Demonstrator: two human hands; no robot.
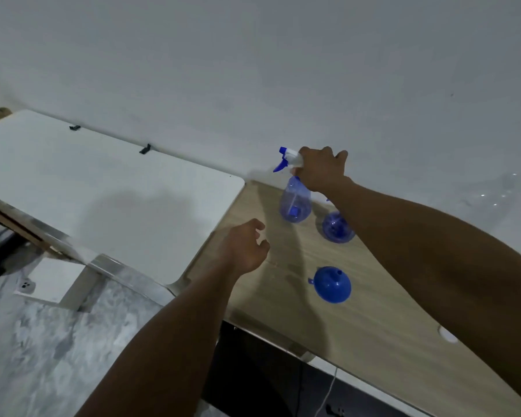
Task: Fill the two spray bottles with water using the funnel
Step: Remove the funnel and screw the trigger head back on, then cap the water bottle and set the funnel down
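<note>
A clear blue spray bottle [294, 203] with a white and blue trigger head stands at the far end of the wooden table [373, 320], and my right hand [322, 170] is shut on its head. A second blue spray bottle [336, 227] stands just right of it, its top hidden behind my right forearm. A blue funnel [333, 285] lies wide end down on the table, nearer to me. My left hand [245, 246] hovers over the table's left edge with its fingers curled apart, holding nothing.
A white table [109, 188] adjoins the wooden one on the left, with two black clips on its far edge. A white wall runs behind both tables. A small white disc [447, 335] lies on the wooden table near my right arm. Marbled grey floor shows lower left.
</note>
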